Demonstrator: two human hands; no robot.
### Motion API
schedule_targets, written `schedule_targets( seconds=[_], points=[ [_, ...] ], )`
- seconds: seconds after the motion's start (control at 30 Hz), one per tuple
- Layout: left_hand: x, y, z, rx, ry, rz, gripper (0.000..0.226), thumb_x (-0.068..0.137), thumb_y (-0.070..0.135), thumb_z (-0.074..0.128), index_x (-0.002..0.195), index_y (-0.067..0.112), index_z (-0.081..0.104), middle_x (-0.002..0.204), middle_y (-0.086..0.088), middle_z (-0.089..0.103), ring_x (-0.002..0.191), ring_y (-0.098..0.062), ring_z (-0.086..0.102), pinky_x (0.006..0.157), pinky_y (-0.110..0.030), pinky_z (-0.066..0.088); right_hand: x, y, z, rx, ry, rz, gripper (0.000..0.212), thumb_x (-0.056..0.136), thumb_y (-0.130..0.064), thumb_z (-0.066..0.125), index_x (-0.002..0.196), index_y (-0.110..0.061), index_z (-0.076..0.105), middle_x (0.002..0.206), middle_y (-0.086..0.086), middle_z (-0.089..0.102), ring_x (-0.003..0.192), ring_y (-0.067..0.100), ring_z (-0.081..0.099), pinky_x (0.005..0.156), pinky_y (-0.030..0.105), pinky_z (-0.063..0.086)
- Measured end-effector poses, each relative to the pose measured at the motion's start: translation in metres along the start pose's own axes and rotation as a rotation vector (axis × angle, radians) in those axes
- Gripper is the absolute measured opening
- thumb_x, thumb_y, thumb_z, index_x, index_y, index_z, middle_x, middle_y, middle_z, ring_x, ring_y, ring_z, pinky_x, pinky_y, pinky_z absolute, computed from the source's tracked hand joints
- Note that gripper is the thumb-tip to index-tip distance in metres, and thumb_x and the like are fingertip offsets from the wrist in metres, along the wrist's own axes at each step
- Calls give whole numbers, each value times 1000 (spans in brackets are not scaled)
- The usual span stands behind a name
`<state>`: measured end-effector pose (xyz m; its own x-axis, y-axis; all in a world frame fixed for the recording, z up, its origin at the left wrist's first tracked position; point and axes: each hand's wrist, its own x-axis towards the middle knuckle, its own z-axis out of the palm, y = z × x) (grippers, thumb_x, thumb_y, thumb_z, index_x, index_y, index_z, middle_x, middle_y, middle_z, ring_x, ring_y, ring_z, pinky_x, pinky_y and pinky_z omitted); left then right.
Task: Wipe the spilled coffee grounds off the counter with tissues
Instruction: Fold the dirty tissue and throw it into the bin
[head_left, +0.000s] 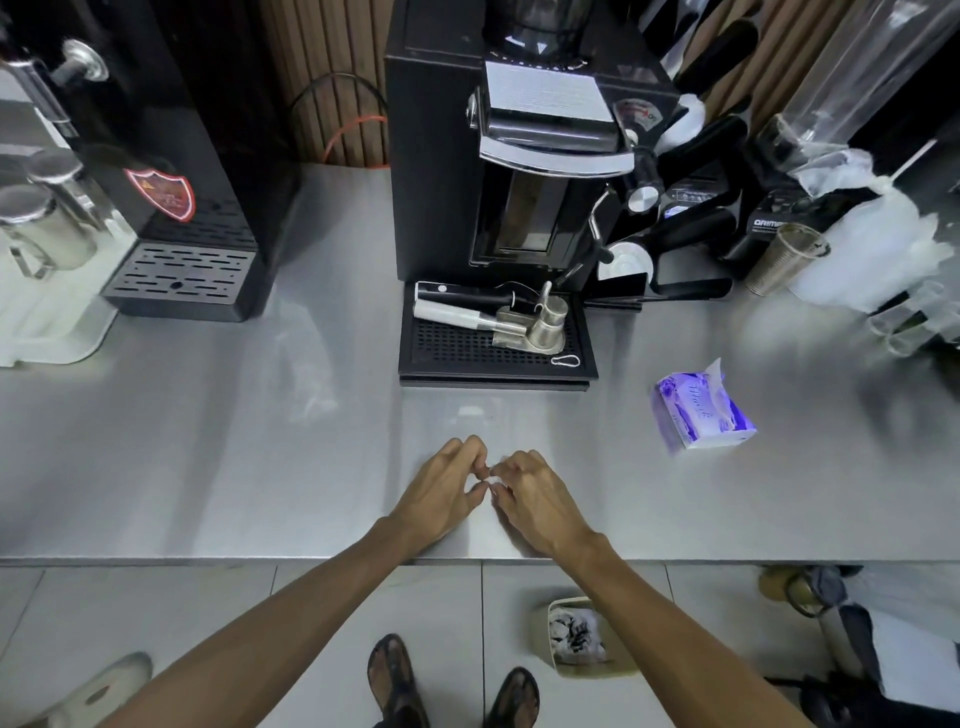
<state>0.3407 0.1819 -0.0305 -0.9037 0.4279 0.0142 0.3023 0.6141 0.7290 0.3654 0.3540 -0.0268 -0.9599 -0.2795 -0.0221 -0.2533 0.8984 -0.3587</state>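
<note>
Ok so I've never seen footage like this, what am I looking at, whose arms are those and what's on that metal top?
It is one picture from a camera worn on a person's head, looking down. The arms are theirs: the left hand and right hand meet fingertip to fingertip, fingers curled, over a steel counter. Whether they pinch anything is too small to tell. On the counter stand a black coffee machine and, to the right, a purple tissue pack.

1 head-worn camera looks steeply down, close over the counter (208, 467).
</note>
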Motion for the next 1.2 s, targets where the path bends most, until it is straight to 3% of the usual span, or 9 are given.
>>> schedule_targets(
  seconds=[0.1,0.23,0.53,0.63,0.73,0.9,1.03,1.2],
  points=[
    [2,3,1,36,-40,12,40,88,21,63,84,40,28,88,13,47,72,-16,56,70,-35,50,-4,2,0,-8,-14,17,29,99,-23,45,119,-11,63,115,6,61,108,20,51,85,29,50],
    [6,13,10,73,-23,46,42,89,26,63,84,42,24,89,7,51,70,-19,55,69,-38,51,-16,13,-8,56,31,68,29,97,-24,44,116,-13,63,113,4,63,103,19,51,81,34,52],
    [17,71,64,77,-76,139,28,88,30,62,88,31,34,89,2,55,76,-24,57,67,-43,53,-81,54,-38,89,146,198,51,93,-41,29,109,-10,65,104,6,64,95,21,53,79,33,49],
    [17,98,89,68,-111,175,26,88,31,61,89,30,36,89,2,54,77,-25,57,68,-43,53,-111,80,-45,91,155,244,46,93,-39,30,108,-11,64,102,4,63,96,21,53,83,29,44],
    [14,128,120,54,-148,201,23,88,33,61,89,29,38,88,3,53,77,-25,55,67,-42,52,-147,108,-49,73,168,276,29,99,-28,41,110,-12,62,104,1,60,99,18,52,85,21,38],
    [-3,177,173,28,-147,248,25,88,26,63,86,30,39,83,3,51,73,-19,53,65,-39,50,-210,147,-58,100,219,288,20,96,-16,51,110,-11,65,100,2,62,93,17,54,81,19,39],
    [-17,202,215,6,-195,263,22,88,18,62,89,29,44,84,8,47,71,-8,46,61,-29,45,-252,173,-51,120,221,362,20,95,-14,54,109,-7,67,102,6,64,91,21,56,77,28,47],
    [-25,202,263,80,-290,200,17,93,25,60,110,21,59,107,-2,59,95,-18,56,82,-36,51,-283,197,-25,183,176,434,23,97,-18,52,111,-8,67,107,8,63,100,22,55,86,29,47]
  ],
)
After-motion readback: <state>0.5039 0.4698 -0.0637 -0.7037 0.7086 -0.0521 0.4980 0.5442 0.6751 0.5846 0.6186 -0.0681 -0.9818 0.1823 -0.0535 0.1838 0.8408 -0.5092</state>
